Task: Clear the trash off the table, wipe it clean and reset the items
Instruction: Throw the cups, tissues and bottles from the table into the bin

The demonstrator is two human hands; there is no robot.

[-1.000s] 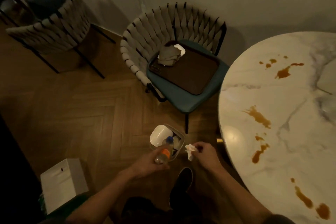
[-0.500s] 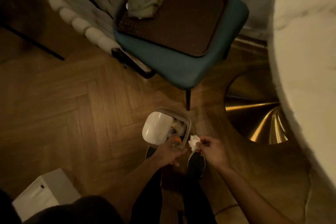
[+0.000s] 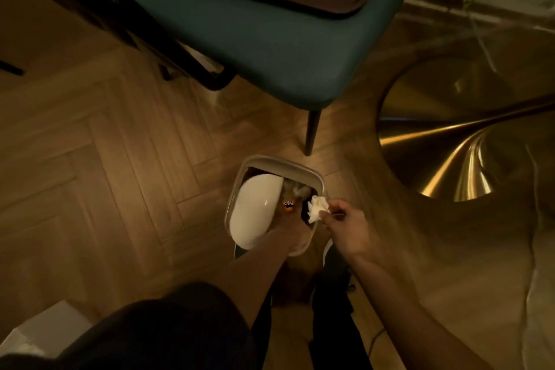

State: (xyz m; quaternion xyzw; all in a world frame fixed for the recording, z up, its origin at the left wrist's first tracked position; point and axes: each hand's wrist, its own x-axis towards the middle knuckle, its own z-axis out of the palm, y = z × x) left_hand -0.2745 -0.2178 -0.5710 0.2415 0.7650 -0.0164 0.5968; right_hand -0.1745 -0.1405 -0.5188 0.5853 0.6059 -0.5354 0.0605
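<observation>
Head view: your right hand (image 3: pixel 348 228) pinches the tissue (image 3: pixel 317 209) over the bin (image 3: pixel 285 161).
— Let go there so it drops in. Your left hand (image 3: pixel 285 234) is at the bottle (image 3: pixel 288 205); I can't tell its grip.

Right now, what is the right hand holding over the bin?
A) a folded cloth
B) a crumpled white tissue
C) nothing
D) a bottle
B: the right hand pinches a crumpled white tissue just above the open bin, while the bottle is in the left hand.
</observation>
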